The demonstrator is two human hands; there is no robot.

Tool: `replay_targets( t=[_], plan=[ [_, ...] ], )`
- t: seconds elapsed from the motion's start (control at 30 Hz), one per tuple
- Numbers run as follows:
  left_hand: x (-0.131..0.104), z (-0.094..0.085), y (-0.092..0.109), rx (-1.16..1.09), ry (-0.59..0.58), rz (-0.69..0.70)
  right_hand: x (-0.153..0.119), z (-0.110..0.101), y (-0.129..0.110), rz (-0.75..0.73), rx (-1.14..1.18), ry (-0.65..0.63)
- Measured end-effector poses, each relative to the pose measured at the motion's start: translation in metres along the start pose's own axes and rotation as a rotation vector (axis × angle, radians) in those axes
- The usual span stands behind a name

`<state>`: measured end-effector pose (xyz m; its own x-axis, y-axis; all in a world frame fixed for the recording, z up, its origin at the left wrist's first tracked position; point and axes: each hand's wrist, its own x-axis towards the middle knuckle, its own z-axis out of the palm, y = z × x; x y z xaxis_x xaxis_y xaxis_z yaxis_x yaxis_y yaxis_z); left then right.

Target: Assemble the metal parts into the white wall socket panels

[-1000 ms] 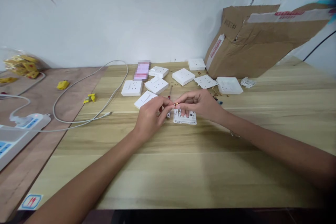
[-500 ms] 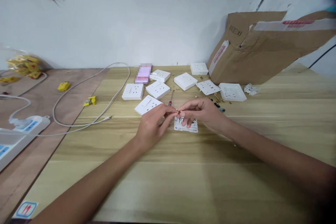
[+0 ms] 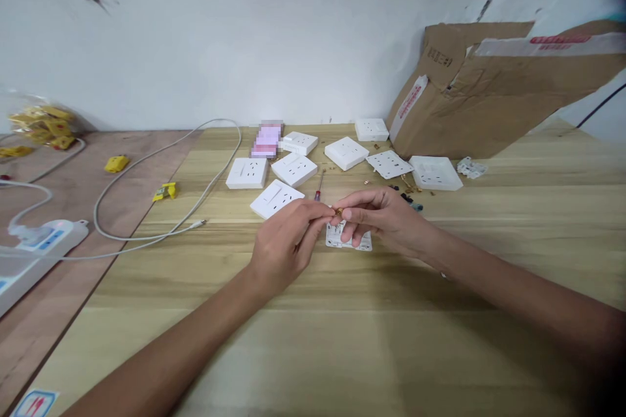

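Note:
Between the fingertips of my left hand and my right hand is a small brass piece, pinched from both sides. Its exact shape is too small to make out. Just below the fingers a white socket back plate lies on the wooden table, partly covered by my right hand. A screwdriver with a reddish, see-through handle lies just beyond my fingertips. Near my left hand rests a white wall socket with a switch.
Several more white sockets lie towards the wall, beside a phone. Small brass parts and a white cover sit at right, before a cardboard box. At left are a white cable, yellow pieces and a power strip.
Both hands stay pinched together over the back plate, and the brass piece shows a little more between the fingertips. The whole view has shifted slightly.

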<state>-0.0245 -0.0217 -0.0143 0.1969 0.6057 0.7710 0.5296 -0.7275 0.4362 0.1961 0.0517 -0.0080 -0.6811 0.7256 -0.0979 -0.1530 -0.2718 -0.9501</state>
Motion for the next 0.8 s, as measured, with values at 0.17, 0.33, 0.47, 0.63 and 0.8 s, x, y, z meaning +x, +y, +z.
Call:
replay_targets(
  t=[0.17,0.33,0.47,0.63,0.8],
  plan=[
    [-0.0006,-0.0026,0.0025,0.052,0.015,0.041,-0.0009,0.0021,-0.0002,-0.004,-0.01,-0.012],
    [-0.0013,-0.004,0.0028,0.072,-0.012,0.061,-0.0016,0.0032,0.0027,-0.014,-0.011,-0.016],
    [-0.0016,-0.0026,0.0028,0.051,-0.016,0.047,-0.0019,0.0039,0.0032,-0.034,-0.022,-0.016],
    [0.0005,-0.0008,0.0034,-0.046,0.01,-0.048,-0.0025,0.0056,0.0012,-0.077,-0.048,0.0],
    [0.0027,-0.0026,0.0018,-0.094,0.004,-0.057,-0.0038,0.0081,-0.0011,-0.13,-0.089,0.01]
  ],
)
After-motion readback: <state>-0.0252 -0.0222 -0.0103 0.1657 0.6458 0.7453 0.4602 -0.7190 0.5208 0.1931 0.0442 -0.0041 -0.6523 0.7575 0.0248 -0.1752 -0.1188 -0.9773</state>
